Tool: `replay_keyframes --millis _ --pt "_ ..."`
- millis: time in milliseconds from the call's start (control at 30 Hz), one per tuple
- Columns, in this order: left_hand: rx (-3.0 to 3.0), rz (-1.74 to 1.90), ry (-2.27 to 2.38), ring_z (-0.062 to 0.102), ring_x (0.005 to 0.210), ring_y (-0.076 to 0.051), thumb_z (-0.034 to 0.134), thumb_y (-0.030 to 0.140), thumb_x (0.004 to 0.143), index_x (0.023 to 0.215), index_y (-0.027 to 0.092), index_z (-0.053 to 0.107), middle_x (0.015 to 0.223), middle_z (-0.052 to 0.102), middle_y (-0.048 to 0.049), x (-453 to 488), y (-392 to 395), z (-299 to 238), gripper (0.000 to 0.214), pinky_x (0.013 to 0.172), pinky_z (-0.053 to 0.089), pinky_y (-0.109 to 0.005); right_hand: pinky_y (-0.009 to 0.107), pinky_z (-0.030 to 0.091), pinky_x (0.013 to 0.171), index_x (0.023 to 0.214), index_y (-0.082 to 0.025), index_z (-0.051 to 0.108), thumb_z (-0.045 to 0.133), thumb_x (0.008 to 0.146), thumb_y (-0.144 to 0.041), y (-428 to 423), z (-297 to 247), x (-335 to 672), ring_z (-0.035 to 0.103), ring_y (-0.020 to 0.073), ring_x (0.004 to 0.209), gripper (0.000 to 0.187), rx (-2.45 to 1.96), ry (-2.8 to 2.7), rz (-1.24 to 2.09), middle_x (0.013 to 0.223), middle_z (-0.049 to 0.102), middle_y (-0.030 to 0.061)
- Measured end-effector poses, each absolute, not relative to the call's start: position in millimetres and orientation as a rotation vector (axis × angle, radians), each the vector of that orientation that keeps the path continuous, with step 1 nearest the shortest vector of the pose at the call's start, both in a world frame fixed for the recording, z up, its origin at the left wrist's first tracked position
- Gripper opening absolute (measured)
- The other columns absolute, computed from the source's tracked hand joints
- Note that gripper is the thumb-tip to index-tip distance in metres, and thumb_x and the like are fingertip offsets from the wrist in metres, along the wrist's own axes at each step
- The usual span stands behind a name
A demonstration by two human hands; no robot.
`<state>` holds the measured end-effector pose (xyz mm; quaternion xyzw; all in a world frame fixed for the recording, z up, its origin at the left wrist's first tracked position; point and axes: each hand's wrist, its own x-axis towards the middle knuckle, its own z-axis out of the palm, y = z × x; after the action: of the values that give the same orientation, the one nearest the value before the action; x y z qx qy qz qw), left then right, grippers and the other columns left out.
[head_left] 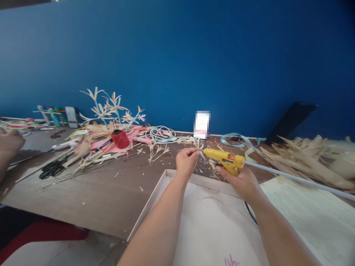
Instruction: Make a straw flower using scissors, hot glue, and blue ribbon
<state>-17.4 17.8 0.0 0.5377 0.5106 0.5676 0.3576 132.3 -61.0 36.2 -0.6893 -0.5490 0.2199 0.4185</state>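
White tray (155, 201): it lies nearest, under both forearms, with its rim on the brown desk (105, 195).
Right hand (241, 181): it is closed firmly around the grip of the yellow glue gun (226, 159).
Glue gun: its long axis runs left to right and the nozzle points to the left. A long pale glue stick (291, 178) comes out of the back, toward the right edge.
Left hand (186, 162): it is just beside the nozzle, and the fingertips pinch a small straw piece (198, 145).
Key relation: the straw piece sits directly left of the nozzle, above the far rim of the tray. I cannot tell if they touch or are only very close.
Straw piece: pale beige, thin and dry, with some narrow blades that fan upward.
Farther on the desk: black scissors (52, 169), a red spool (120, 139), straw flowers (111, 107) and, at right, a heap of dry leaves (305, 159).
Left edge: another person's hand (9, 144) is there, well apart.
Behind: a blue wall (177, 55).
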Motion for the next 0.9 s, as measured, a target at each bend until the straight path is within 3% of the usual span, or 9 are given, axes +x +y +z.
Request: replay_keyframes --millis 500,900 --pt "1.382 1.468 1.332 0.059 0.073 -0.014 0.062 0.027 0.067 0.077 0.017 0.071 0.076 0.068 -0.0025 -17 17 2 0.017 0.071 0.044 -0.024 0.033 0.046 0.066 0.09 -0.017 0.067 0.061 0.066 -0.052 -56 27 145 0.064 0.0238 0.075 0.042 -1.735 -1.454 0.615 0.077 0.069 0.0049" --pt "1.378 1.465 1.322 0.059 0.074 -0.014 0.062 0.028 0.067 0.076 0.017 0.071 0.077 0.068 -0.0025 -15 18 -1 0.017 0.072 0.044 -0.024 0.033 0.048 0.066 0.086 -0.016 0.068 0.063 0.065 -0.048 -59 35 139 0.064 0.0242 0.073 0.039 -1.714 -1.397 0.627 0.075 0.069 0.0055"
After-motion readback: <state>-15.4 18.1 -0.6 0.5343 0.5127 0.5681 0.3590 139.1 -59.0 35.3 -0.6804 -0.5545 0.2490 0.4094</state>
